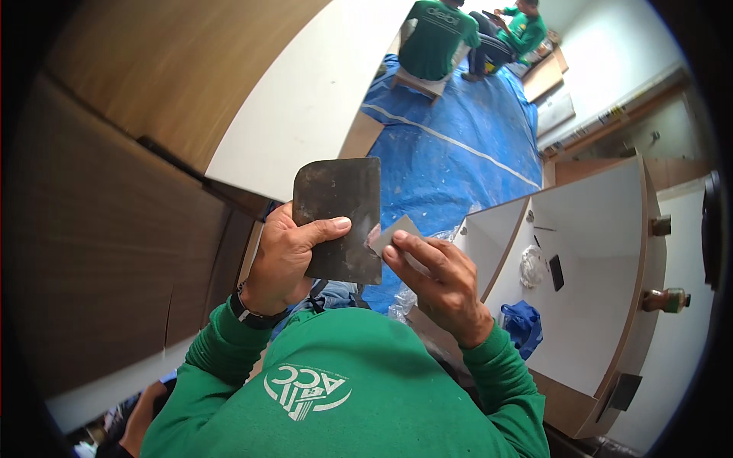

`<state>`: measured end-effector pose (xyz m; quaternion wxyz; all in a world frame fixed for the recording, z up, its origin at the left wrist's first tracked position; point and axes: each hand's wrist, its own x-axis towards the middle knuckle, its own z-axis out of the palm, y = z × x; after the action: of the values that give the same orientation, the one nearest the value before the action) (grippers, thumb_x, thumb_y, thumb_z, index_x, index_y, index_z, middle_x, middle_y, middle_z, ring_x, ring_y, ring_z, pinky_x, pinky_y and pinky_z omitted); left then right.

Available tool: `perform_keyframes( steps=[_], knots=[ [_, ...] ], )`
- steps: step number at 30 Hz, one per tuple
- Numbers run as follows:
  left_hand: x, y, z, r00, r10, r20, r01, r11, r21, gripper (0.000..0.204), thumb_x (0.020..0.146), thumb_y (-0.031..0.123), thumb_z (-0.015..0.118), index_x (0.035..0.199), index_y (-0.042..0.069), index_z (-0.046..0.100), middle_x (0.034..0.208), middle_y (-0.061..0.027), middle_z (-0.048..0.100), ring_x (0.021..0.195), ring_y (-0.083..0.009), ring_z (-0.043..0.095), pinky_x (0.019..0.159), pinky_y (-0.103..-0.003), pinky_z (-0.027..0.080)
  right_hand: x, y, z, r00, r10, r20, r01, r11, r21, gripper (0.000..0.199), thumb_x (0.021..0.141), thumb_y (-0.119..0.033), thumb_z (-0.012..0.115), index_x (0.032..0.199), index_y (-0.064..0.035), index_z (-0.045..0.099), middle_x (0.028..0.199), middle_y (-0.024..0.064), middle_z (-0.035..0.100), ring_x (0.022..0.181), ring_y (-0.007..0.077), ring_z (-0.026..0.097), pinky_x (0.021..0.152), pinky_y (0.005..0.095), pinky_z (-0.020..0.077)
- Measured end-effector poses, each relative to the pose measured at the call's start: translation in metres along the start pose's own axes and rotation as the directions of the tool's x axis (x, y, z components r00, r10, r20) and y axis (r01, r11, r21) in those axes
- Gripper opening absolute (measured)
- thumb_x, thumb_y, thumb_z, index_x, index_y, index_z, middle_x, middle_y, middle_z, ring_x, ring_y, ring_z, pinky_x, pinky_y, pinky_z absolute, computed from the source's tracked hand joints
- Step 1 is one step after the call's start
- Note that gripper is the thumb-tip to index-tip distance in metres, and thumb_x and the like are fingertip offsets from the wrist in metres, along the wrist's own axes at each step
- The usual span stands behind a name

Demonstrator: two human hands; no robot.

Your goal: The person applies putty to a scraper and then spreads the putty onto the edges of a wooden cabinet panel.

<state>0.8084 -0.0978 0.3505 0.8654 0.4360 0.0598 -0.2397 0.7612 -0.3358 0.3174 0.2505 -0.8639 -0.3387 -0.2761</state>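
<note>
Two bare hands are meeting at the centre of the frame: the left hand [284, 256] is gripping a dark, flat, rectangular metal scraper blade [340, 217], thumb folded across its face, while the right hand [437, 278] is pinching a small grey flat piece [395, 231] against the blade's right edge, fingers closed on it. The step in hand appears to be cleaning or dressing the blade. The next move is likely calling for a steady stroke along that edge, with the blade kept firmly braced. A blue plastic tarpaulin [466, 145] is lying in the upper middle, a white-lined wooden cabinet box [603, 229] at the right, and two green-shirted people [473, 34] are sitting at the top.
</note>
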Motion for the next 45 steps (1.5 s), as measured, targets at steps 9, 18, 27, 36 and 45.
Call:
perform_keyframes(
  steps=[9, 18, 27, 36, 45],
  knots=[
    [0.119, 0.002, 0.048, 0.975, -0.092, 0.204, 0.058, 0.984, 0.170, 0.027, 0.092, -0.002, 0.068, 0.119, -0.004, 0.063, 0.105, -0.0130, 0.074, 0.088, -0.0197, 0.075, 0.075, -0.036, 0.067, 0.011, 0.062, -0.048, 0.989, 0.150, -0.002, -0.146, 0.955, -0.260, 0.043, 0.076, -0.007, 0.075, 0.119, -0.0110, 0.076, 0.123, 0.0066, 0.070, 0.085, 0.0250, 0.068, 0.069, 0.0366, 0.0550],
    [0.204, -0.027, 0.111, 0.913, -0.233, 0.335, 0.100, 0.924, 0.370, 0.025, 0.093, 0.002, 0.067, 0.117, -0.003, 0.065, 0.106, -0.0093, 0.073, 0.090, -0.0148, 0.071, 0.079, -0.030, 0.061, -0.014, 0.112, -0.067, 0.928, 0.360, -0.099, -0.373, 0.878, -0.300, 0.040, 0.077, -0.007, 0.073, 0.116, -0.0081, 0.075, 0.118, 0.0064, 0.070, 0.081, 0.0255, 0.066, 0.067, 0.0370, 0.0545],
    [0.267, -0.102, 0.191, 0.885, -0.267, 0.381, 0.092, 0.903, 0.419, 0.021, 0.093, 0.001, 0.068, 0.114, -0.002, 0.069, 0.109, -0.0097, 0.074, 0.092, -0.0143, 0.070, 0.084, -0.029, 0.056, -0.069, 0.166, -0.111, 0.847, 0.521, -0.110, -0.530, 0.809, -0.253, 0.032, 0.075, -0.004, 0.077, 0.106, -0.0104, 0.078, 0.110, 0.0020, 0.074, 0.083, 0.0254, 0.069, 0.069, 0.0364, 0.0561],
    [0.323, -0.138, 0.266, 0.873, -0.345, 0.344, 0.263, 0.928, 0.264, 0.024, 0.093, 0.002, 0.071, 0.116, 0.000, 0.065, 0.107, -0.0103, 0.072, 0.092, -0.0190, 0.073, 0.083, -0.035, 0.063, -0.101, 0.214, -0.156, 0.695, 0.611, -0.378, -0.670, 0.742, -0.031, 0.056, 0.083, 0.001, 0.078, 0.137, -0.0018, 0.064, 0.134, 0.0155, 0.064, 0.100, 0.0307, 0.072, 0.081, 0.0398, 0.0594],
    [0.402, -0.154, 0.316, 0.780, -0.522, 0.345, 0.440, 0.850, 0.290, 0.025, 0.093, 0.000, 0.068, 0.117, -0.001, 0.063, 0.105, -0.0112, 0.072, 0.090, -0.0205, 0.073, 0.082, -0.037, 0.063, -0.126, 0.289, -0.153, 0.697, 0.638, -0.327, -0.702, 0.517, -0.489, 0.053, 0.081, 0.007, 0.067, 0.133, -0.0044, 0.069, 0.130, 0.0136, 0.068, 0.102, 0.0304, 0.071, 0.080, 0.0400, 0.0602]
  ],
)
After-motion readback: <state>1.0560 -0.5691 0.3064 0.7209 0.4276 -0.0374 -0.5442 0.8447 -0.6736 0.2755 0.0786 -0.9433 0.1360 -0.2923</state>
